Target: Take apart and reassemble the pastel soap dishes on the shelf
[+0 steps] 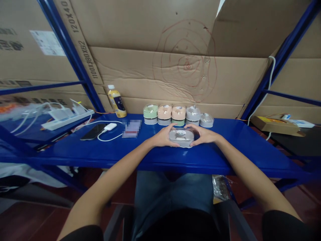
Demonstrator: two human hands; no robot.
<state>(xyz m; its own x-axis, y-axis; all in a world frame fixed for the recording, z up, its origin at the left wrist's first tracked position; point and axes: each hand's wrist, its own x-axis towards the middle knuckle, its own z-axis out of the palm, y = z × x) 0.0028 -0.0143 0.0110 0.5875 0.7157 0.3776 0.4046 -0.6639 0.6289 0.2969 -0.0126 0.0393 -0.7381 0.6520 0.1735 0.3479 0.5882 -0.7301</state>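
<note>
Here you are, fingers of your left hand [163, 137] and right hand [208, 135] clamped around the grey container [181, 136], six o'clock from the stacked containers [178, 111] on the bench [250, 147]: press evenly and low, lid level!

— Where's the clear-lidded container [181, 138]?
— Near the counter's [240, 147] front edge, left hand [164, 136] and right hand [204, 135] around its ends.
— And the stacked containers [164, 114]?
— Along the back edge.
</note>
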